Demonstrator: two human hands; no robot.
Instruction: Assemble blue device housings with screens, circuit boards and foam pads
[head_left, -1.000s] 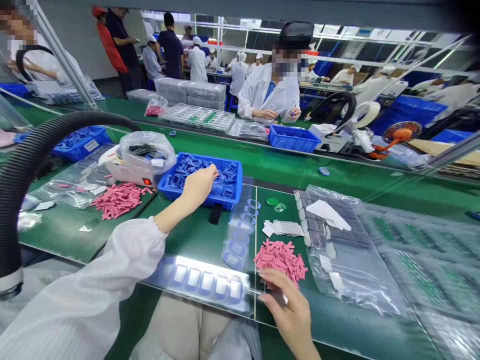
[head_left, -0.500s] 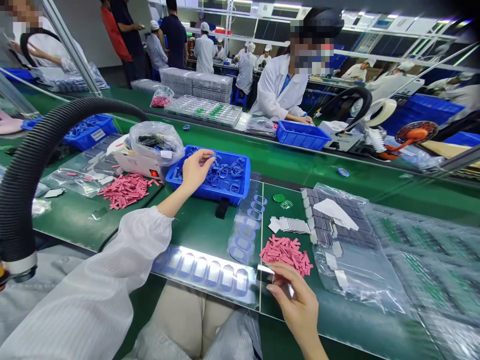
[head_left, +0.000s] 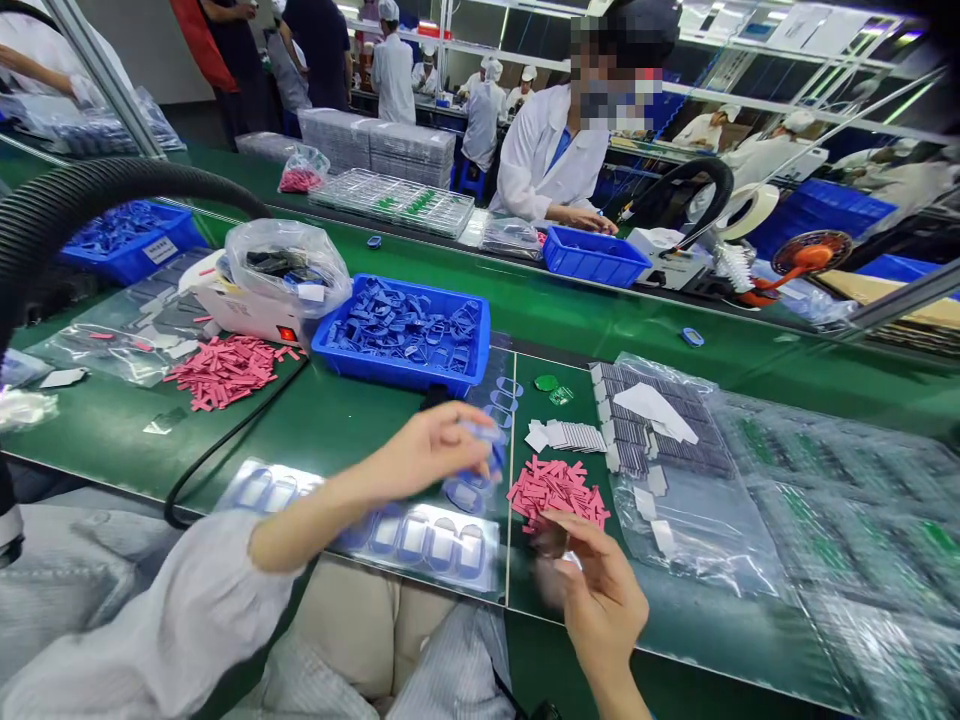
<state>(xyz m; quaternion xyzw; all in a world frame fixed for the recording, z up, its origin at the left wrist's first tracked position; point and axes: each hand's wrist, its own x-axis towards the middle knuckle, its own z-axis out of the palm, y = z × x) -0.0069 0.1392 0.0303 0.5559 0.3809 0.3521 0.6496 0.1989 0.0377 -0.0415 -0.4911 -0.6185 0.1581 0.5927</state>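
Observation:
My left hand is pinched around a small blue plastic piece, blurred by motion, above the strip of clear plastic with blue oval outlines. Near the table's front edge, my right hand has its thumb and fingers closed on a small shiny flat piece, also smeared. Just beyond the right fingers lies a pile of pink strips. A clear sheet with a row of blue-rimmed oval windows lies under and beside my left forearm. Behind my left hand stands a blue bin of blue plastic frames.
A black ridged hose arches over the left side. A white device carries a bag of parts. Right of the pink pile lie white cards and bagged grey parts. A co-worker in white sits across the bench.
My left hand has come out of the blue bin towards my right hand, now with a blue piece. The shiny piece in my right hand has tilted. The camera view has shifted somewhat.

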